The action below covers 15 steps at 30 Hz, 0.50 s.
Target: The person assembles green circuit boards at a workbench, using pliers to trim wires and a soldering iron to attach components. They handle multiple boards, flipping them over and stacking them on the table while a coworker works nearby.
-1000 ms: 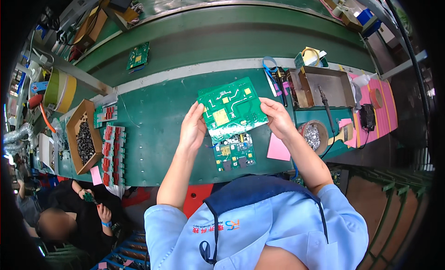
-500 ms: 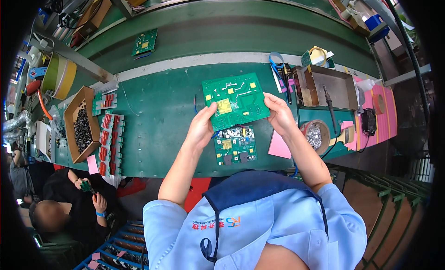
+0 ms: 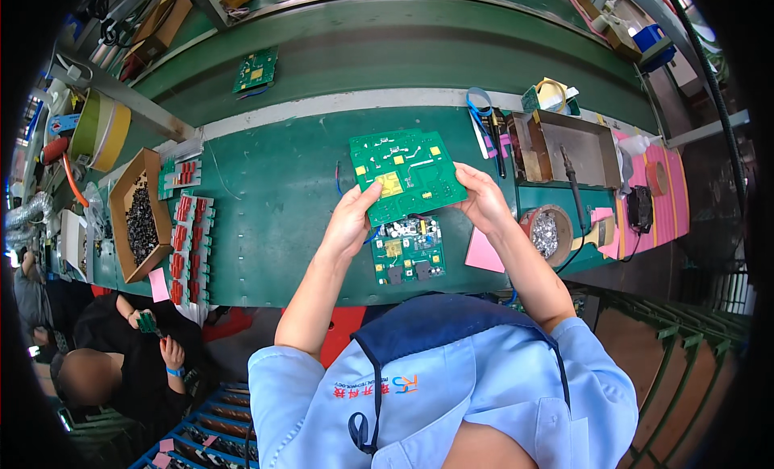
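Note:
A green circuit board (image 3: 423, 175) with yellow tape patches is held up over the bench, its flat solder side in view. My left hand (image 3: 351, 219) grips its lower left edge, thumb lying on the face by the largest yellow patch. At the right edge, my right hand (image 3: 482, 197) is closed on the same board. Below it on the bench lies a second circuit board (image 3: 409, 251), populated with black, white and yellow parts; the held board hides its far edge. Short wires (image 3: 338, 177) show just left of the held board.
On the left stand a cardboard box of small black parts (image 3: 139, 223) and strips of red components (image 3: 191, 251). To the right are a soldering iron (image 3: 572, 175), a metal tray (image 3: 576, 151), a round tin (image 3: 545, 231) and a brush (image 3: 598, 233). Another board (image 3: 256, 68) lies on the far belt.
The held board has tilted slightly and shifted a little left, with both hands keeping their grip. On the far belt, the other board has moved slightly to the right.

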Tool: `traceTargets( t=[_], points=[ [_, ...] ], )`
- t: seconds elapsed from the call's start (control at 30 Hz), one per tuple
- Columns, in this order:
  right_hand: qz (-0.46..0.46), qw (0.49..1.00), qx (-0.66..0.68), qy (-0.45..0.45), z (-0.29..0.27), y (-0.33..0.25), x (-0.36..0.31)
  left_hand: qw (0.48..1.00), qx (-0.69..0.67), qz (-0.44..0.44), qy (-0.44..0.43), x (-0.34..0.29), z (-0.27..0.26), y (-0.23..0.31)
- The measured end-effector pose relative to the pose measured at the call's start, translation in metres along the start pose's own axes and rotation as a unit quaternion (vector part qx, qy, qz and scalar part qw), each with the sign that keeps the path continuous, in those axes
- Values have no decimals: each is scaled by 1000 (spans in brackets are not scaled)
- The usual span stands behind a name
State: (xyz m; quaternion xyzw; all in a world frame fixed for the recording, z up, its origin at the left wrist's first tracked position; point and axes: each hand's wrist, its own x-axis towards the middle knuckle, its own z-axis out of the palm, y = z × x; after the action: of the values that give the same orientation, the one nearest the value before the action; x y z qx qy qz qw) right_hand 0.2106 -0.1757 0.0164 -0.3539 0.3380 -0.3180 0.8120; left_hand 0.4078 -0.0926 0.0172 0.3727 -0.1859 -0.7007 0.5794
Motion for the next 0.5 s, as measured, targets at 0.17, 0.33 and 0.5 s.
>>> traceTargets(
  t=[0.17,0.33,0.5],
  points=[
    [17,1000,14,5,2,2,0,1000,8,5,4,-2,0,-1],
    [27,1000,0,8,3,2,1,1000,6,11,8,-3,-2,-2],
    [21,1000,0,9,5,1,-1,1000,-4,14,14,-2,-4,-5]
  ],
)
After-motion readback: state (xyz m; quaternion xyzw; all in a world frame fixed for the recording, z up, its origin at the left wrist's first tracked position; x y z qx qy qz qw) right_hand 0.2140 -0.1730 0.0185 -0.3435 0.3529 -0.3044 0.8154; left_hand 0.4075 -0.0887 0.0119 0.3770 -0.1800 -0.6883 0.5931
